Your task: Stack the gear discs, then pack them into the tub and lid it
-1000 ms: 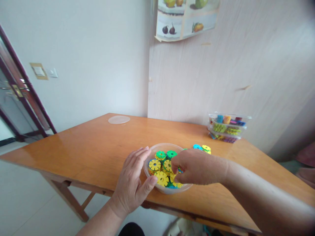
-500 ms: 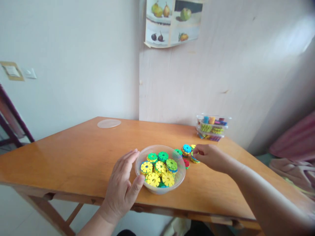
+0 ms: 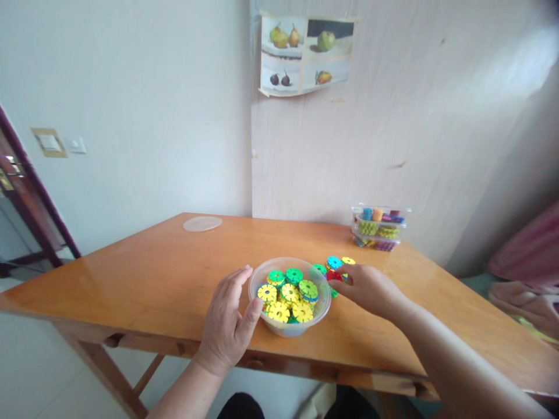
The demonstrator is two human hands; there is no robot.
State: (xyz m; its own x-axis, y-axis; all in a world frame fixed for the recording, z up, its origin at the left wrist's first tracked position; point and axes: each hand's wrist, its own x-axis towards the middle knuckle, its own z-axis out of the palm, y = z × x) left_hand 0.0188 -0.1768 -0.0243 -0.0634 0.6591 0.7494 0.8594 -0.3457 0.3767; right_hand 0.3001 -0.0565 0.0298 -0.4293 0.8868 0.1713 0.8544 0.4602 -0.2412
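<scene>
With left hand (image 3: 229, 314) spread wide, touching a bowl (image 3: 290, 330) of discs (image 3: 290, 294) between both hands. At a red disc (image 3: 334, 277) with right hand (image 3: 369, 288) curled; cannot tell if pinched. Close to the table's front edge (image 3: 148, 333) with left hand, with wide tabletop (image 3: 244, 241) beyond both.

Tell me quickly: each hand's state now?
Left hand: open, at the bowl.
Right hand: at a red disc; whether gripped, cannot be told.
</scene>
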